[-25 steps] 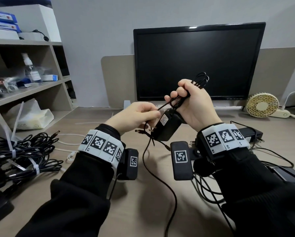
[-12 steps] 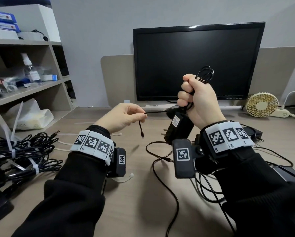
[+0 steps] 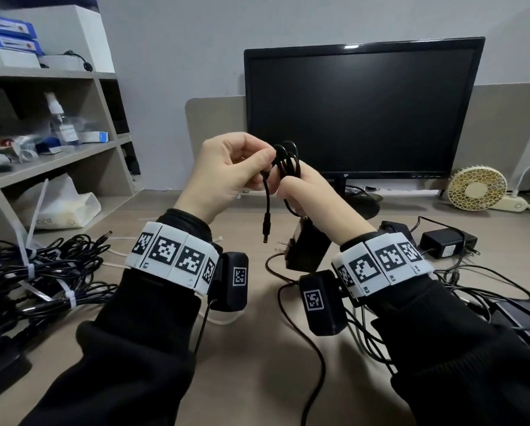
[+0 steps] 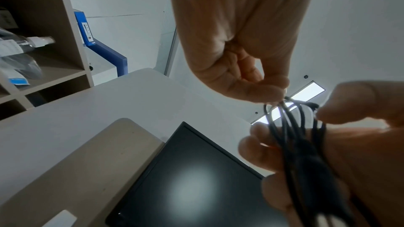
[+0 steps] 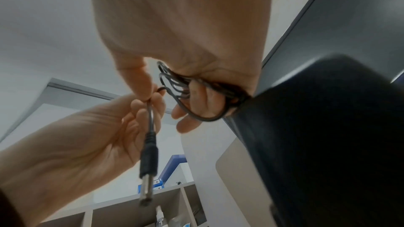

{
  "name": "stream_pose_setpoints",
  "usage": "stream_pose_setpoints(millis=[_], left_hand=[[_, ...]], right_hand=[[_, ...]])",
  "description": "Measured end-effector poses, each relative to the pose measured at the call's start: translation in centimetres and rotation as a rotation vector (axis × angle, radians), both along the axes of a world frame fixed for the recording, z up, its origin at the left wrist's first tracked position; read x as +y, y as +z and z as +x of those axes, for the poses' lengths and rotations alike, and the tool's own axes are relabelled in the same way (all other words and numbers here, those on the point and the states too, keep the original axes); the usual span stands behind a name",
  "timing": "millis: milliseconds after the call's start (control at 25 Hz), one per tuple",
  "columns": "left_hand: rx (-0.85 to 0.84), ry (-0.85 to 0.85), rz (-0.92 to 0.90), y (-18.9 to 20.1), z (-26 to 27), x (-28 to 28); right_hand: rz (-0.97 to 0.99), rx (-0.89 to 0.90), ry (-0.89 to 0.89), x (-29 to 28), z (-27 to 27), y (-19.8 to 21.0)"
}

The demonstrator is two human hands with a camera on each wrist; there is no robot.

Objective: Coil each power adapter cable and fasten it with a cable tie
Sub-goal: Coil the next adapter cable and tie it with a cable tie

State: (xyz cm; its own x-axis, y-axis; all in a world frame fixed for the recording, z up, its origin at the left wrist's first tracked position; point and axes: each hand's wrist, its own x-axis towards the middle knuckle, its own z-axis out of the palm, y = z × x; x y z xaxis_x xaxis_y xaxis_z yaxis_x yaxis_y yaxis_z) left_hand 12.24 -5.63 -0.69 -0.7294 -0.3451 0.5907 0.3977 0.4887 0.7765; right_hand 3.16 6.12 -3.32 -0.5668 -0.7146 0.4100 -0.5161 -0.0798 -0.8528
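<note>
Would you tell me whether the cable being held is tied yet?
Not tied: the cable is looped in the right hand, no tie around it, and its plug dangles from the left hand.

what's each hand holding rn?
Left hand: pinches the cable's free end just above the barrel plug.
Right hand: grips the coiled cable; adapter brick hangs below.

Tied cables (image 3: 33,272) left on desk (image 3: 257,379), monitor (image 3: 362,109) behind, fan (image 3: 476,187) right

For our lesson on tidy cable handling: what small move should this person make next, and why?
Probably lay the short tail into the coiled black cable in the right hand: the left hand pinches it near the dangling black barrel plug, and no tie is on yet.
</note>
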Motion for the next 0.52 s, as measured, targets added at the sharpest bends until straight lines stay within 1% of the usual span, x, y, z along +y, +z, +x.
stream_pose_setpoints(millis=[120, 200, 280, 360, 440, 520], left_hand=[[0.047, 0.035, -0.025, -0.1, -0.2, 0.5], [0.064, 0.072, -0.030, -0.4, -0.5, 0.8], [0.084, 0.086, -0.025, -0.5, -0.6, 1.1], [0.083, 0.056, -0.029, -0.5, -0.7, 1.3], [0.029, 0.079, -0.096, -0.5, -0.7, 1.3], [-0.040, 0.151, -0.185, -0.6, -0.8, 1.2]], right_hand=[[0.013, 0.064, 0.129, -0.1, 0.9, -0.3], [0.021, 0.062, 0.158, -0.1, 1.4, -0.4], [0.052, 0.065, 0.111, -0.1, 1.3, -0.4], [0.106, 0.113, 0.041, 0.0, 0.9, -0.5], [0.136, 0.172, -0.006, -0.1, 0.7, -0.7], [0.148, 0.202, -0.046, -0.2, 0.7, -0.7]])
